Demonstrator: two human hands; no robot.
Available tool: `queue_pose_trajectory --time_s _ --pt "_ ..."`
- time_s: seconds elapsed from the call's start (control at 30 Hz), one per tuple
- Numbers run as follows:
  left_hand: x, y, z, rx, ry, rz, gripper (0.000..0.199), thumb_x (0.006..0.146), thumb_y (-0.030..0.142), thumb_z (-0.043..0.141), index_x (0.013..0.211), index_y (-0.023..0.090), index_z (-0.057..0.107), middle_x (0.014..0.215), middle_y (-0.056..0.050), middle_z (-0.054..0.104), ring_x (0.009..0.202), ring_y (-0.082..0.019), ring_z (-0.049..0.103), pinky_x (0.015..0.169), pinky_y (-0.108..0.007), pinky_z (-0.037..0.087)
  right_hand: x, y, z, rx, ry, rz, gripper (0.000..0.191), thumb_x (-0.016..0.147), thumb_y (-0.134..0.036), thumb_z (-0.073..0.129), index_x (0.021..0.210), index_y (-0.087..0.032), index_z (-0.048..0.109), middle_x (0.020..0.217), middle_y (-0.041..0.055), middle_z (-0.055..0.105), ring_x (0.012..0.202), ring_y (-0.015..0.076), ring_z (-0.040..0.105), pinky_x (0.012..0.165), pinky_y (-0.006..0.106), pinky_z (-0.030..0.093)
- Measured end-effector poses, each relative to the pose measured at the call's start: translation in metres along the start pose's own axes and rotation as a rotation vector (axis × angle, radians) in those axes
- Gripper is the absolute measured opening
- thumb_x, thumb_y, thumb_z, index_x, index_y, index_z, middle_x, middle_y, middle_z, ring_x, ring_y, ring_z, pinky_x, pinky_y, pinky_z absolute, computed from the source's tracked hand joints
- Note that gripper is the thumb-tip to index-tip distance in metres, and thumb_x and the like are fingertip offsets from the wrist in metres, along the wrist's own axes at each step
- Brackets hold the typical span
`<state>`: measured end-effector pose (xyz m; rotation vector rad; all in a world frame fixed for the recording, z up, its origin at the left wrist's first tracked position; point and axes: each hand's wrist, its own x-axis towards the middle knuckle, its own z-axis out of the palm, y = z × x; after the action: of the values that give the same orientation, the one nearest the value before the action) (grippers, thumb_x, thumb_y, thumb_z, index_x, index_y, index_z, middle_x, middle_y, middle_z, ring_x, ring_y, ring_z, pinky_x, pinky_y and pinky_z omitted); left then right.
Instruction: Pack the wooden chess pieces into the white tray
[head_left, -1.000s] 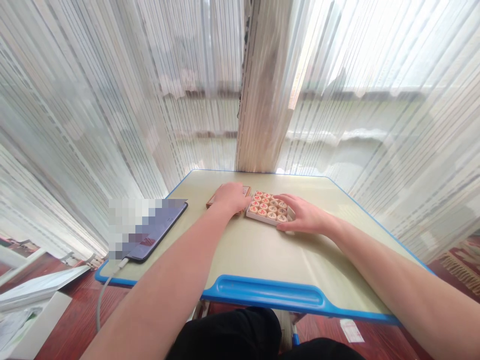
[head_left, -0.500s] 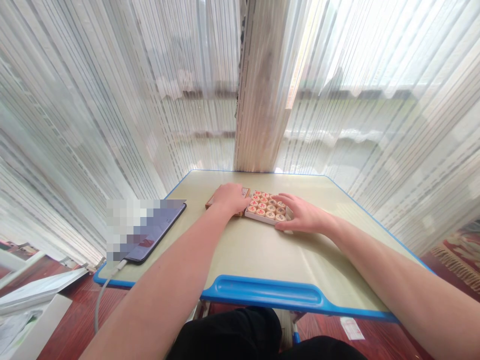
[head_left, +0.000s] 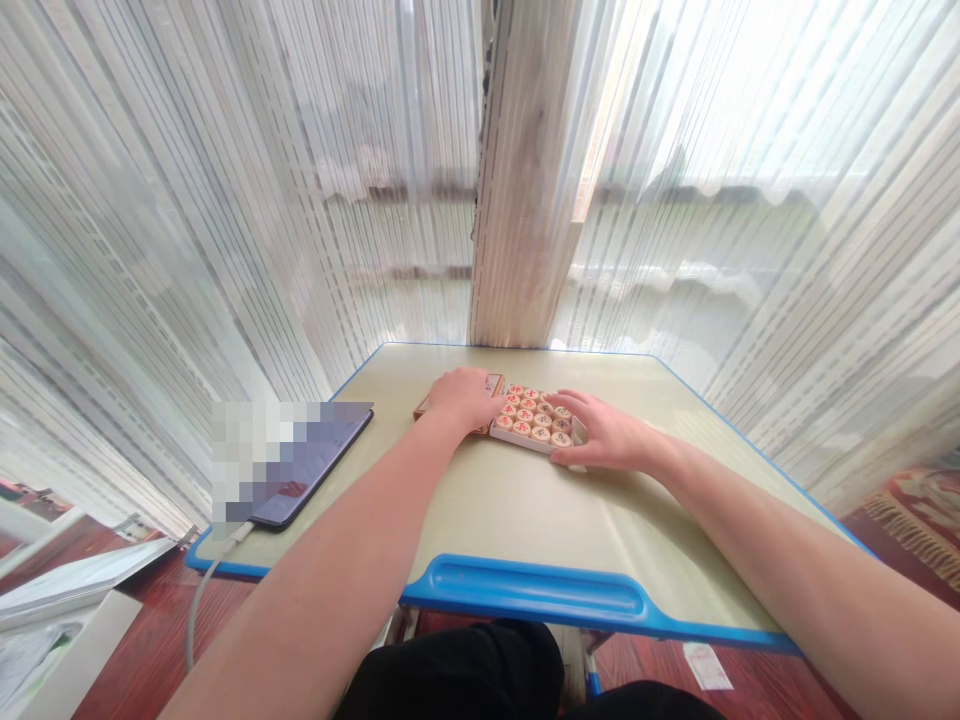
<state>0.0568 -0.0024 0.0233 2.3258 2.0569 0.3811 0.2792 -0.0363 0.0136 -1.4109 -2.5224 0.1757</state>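
My left hand [head_left: 466, 395] is closed over a flat brown box [head_left: 495, 383] with a printed top, covering most of it. Right beside the box lies a shallow white tray [head_left: 517, 438] filled with rows of round wooden Chinese chess pieces [head_left: 525, 415], some marked in red and others in dark characters. The tray's left end meets the box, or nearly so; my left fingers hide part of that join. My right hand [head_left: 600, 430] grips the tray's right end, thumb at the near corner and fingers curved over the far right pieces.
The pale table [head_left: 480, 500] has a blue rim and a blue pen groove [head_left: 536, 588] along its near edge. A phone [head_left: 315, 470] with a white cable [head_left: 196, 610] lies at the left. Sheer curtains [head_left: 412, 220] hang behind; an open white box [head_left: 97, 640] stands at lower left.
The brown box and my left hand have edged slightly right, toward the tray. My right hand and the tray have hardly moved.
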Motion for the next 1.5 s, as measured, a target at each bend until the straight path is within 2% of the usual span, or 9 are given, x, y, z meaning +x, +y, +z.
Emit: queue_pose_trajectory --time_s 0.6,0.9,1.2,1.5 --pt "-0.0005 0.0006 0.0004 0.006 -0.009 0.009 0.044 0.071 0.055 0.051 0.101 0.024 0.064 0.101 -0.007 0.068 0.088 -0.023 0.062 0.070 -0.029 0.045 0.0008 -0.0008 0.0002 0.007 -0.018 0.022 0.082 0.064 -0.052 0.065 0.135 -0.019 0.041 0.133 0.0139 0.047 0.120 0.0330 0.046 0.101 0.046 0.038" --pt "-0.0004 0.0005 0.0006 -0.025 0.004 0.003 0.045 0.071 0.055 0.053 0.103 0.025 0.064 0.102 -0.007 0.068 0.088 -0.022 0.062 0.069 -0.028 0.045 0.0007 0.0020 0.0021 0.011 0.010 -0.012 0.080 0.064 -0.053 0.064 0.135 -0.024 0.041 0.131 0.0116 0.049 0.118 0.0327 0.048 0.099 0.047 0.040" --pt "-0.0002 0.0003 0.0002 -0.060 0.023 0.001 0.042 0.071 0.052 0.054 0.103 0.025 0.063 0.099 -0.006 0.068 0.087 -0.022 0.062 0.070 -0.028 0.044 0.0004 0.0018 0.0014 0.004 0.002 -0.021 0.080 0.065 -0.053 0.064 0.135 -0.020 0.041 0.134 0.0135 0.046 0.120 0.0317 0.047 0.101 0.046 0.038" --pt "-0.0039 0.0035 -0.0031 -0.088 0.008 0.038 0.040 0.069 0.051 0.057 0.100 0.027 0.064 0.101 -0.003 0.068 0.087 -0.022 0.062 0.068 -0.028 0.045 -0.0005 0.0013 0.0023 0.022 -0.052 -0.006 0.091 0.063 -0.063 0.062 0.138 -0.019 0.036 0.142 0.0147 0.037 0.127 0.0327 0.040 0.105 0.045 0.035"
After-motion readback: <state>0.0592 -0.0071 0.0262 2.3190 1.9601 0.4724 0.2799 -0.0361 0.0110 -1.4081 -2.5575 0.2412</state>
